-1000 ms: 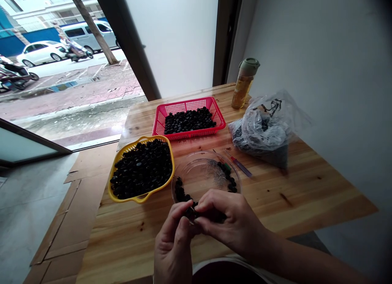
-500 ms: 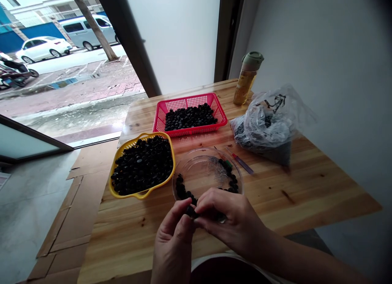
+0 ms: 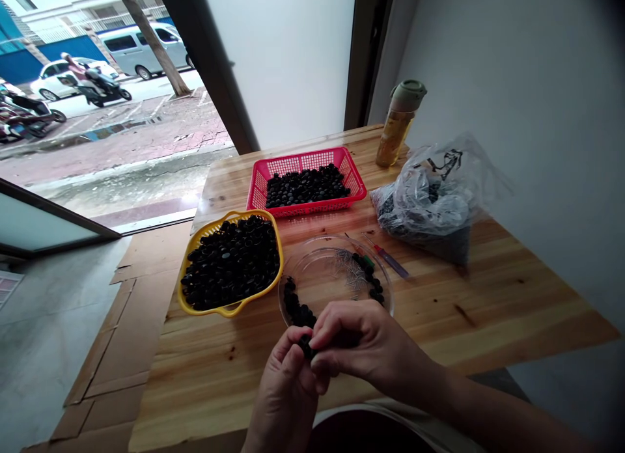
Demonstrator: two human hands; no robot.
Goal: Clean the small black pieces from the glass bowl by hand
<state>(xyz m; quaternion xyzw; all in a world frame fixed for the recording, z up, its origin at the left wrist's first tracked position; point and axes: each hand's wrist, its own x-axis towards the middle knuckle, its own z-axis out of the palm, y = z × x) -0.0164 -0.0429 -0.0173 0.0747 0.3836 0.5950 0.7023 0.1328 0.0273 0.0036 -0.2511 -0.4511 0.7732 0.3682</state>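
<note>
Between my two hands, just in front of the clear round tray (image 3: pixel 319 271), is a small black round part (image 3: pixel 306 346). My left hand (image 3: pixel 288 381) pinches it between thumb and fingers from the left. The fingertips of my right hand (image 3: pixel 361 342) grip its right side. Small black parts (image 3: pixel 295 306) lie along the tray's left edge, and more lie at its right beside thin silvery pins (image 3: pixel 355 277). My right hand covers part of the tray's near rim.
A yellow basket (image 3: pixel 232 310) of black rings stands left, and a red basket (image 3: pixel 307 209) of black pieces behind. A screwdriver (image 3: pixel 390 261), a plastic bag (image 3: pixel 430 205) and a bottle (image 3: pixel 396 131) are at the right on the wooden table (image 3: pixel 205 388).
My fingers have shifted around the black part, and the fingers of my left hand now show below it. Outside, a person on a scooter has come into view.
</note>
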